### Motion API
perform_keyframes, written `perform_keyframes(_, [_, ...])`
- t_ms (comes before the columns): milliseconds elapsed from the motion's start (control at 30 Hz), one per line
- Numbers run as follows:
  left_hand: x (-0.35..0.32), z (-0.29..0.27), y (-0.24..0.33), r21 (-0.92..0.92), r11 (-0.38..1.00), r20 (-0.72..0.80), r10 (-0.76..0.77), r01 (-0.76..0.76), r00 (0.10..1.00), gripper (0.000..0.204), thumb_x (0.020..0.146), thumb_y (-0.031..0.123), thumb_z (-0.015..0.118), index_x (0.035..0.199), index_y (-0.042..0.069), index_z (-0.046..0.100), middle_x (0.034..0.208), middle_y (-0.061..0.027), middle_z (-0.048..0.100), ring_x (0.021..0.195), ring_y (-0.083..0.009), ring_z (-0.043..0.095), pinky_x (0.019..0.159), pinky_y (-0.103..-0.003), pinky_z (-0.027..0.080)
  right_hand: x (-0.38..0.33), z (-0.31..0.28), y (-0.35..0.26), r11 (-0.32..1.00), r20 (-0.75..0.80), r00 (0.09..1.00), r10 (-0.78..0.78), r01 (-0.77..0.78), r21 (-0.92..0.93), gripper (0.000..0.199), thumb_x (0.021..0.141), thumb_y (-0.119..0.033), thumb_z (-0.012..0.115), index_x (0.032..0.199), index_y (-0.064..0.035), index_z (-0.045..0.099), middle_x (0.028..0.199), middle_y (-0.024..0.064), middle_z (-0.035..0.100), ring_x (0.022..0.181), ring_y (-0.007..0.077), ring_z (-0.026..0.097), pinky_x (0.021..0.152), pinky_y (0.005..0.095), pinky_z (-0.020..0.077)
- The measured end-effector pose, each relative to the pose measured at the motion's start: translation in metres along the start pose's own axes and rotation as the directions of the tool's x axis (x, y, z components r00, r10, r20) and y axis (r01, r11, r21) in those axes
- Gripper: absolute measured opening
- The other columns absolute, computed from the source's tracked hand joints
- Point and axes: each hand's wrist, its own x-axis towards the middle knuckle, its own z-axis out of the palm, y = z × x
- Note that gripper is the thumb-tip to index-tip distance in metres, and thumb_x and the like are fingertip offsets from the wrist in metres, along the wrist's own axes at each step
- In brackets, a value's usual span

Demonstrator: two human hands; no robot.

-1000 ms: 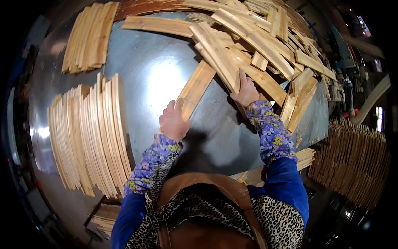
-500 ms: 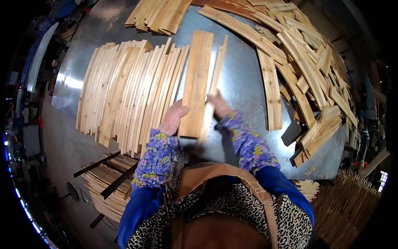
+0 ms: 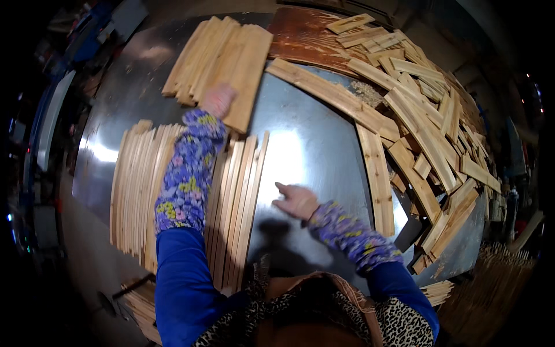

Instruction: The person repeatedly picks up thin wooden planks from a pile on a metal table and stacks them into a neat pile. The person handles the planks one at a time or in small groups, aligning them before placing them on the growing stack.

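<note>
At the far left, my left hand (image 3: 218,101), slightly blurred, is on the left edge of a wide wooden board (image 3: 250,72). That board lies at the right side of a group of boards (image 3: 199,55), its near end almost touching the row below. Its fingertips are partly hard to make out, but they seem closed on the edge. Over the bare metal table (image 3: 312,144), my right hand (image 3: 298,201) holds nothing, its fingers apart and pointing left. Between my arms and to the left stands a row of narrow wooden strips (image 3: 139,191), partly hidden under my left sleeve.
A loose heap of boards and offcuts (image 3: 425,115) covers the table's right side, with sawdust (image 3: 367,92) among it. One long board (image 3: 376,179) lies at the heap's left edge. A reddish-brown worn panel (image 3: 306,34) lies at the back. More stacked strips (image 3: 141,312) stand low at the left.
My left hand has carried the wide board away from me onto the far group. The narrow strip has left my right hand, which is now lower and free. The view has shifted forward.
</note>
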Motion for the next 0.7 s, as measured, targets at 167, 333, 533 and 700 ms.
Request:
perform_keyframes(167, [0.092, 0.048, 0.078, -0.584, 0.727, -0.056, -0.481, 0.362, 0.875, 0.066, 0.1, 0.048, 0.063, 0.143, -0.002, 0.064, 0.146, -0.0318, 0.063, 0.139, -0.0457, 0.058, 0.119, -0.046, 0.046, 0.064, -0.208, 0.091, 0.721, -0.657, 0.747, 0.102, -0.511, -0.468, 0.085, 0.085, -0.024, 0.077, 0.163, -0.0129, 0.045, 0.159, 0.0247, 0.052, 0.143, 0.0451, 0.052, 0.12, 0.0556, 0.0446])
perform_keyframes(333, [0.013, 0.086, 0.269, -0.778, 0.49, 0.266, -0.312, 0.394, 0.912, 0.087, 0.1, 0.049, 0.064, 0.164, -0.006, 0.044, 0.17, -0.0277, 0.046, 0.159, -0.0402, 0.042, 0.131, -0.043, 0.031, 0.075, -0.284, 0.154, 0.739, -0.413, 0.868, 0.276, -0.466, -0.486, 0.066, 0.093, -0.029, 0.072, 0.154, -0.0153, 0.052, 0.151, 0.0233, 0.063, 0.137, 0.0446, 0.062, 0.11, 0.0521, 0.0542])
perform_keyframes(533, [-0.071, 0.179, 0.344, -0.713, -0.393, 0.666, -0.121, 0.581, 0.736, 0.076, 0.101, 0.046, 0.078, 0.151, -0.007, 0.058, 0.139, -0.0184, 0.069, 0.126, -0.0247, 0.066, 0.113, -0.039, 0.051, -0.027, -0.179, 0.103, 0.924, -0.178, 0.934, 0.31, -0.252, 0.288, 0.064, 0.107, -0.056, 0.053, 0.138, -0.0037, 0.073, 0.135, 0.0281, 0.072, 0.134, 0.0472, 0.063, 0.12, 0.0493, 0.0453])
perform_keyframes(700, [-0.154, 0.167, 0.345, -0.703, -0.362, 0.696, -0.168, 0.613, 0.699, 0.046, 0.099, 0.022, 0.072, 0.133, -0.008, 0.068, 0.118, -0.017, 0.077, 0.104, -0.0295, 0.075, 0.096, -0.042, 0.061, -0.144, -0.125, 0.144, 0.673, -0.538, 0.599, 0.593, -0.735, -0.076, 0.116, 0.077, -0.055, 0.091, 0.17, -0.0123, 0.036, 0.17, 0.028, 0.042, 0.158, 0.05, 0.035, 0.123, 0.0538, 0.041])
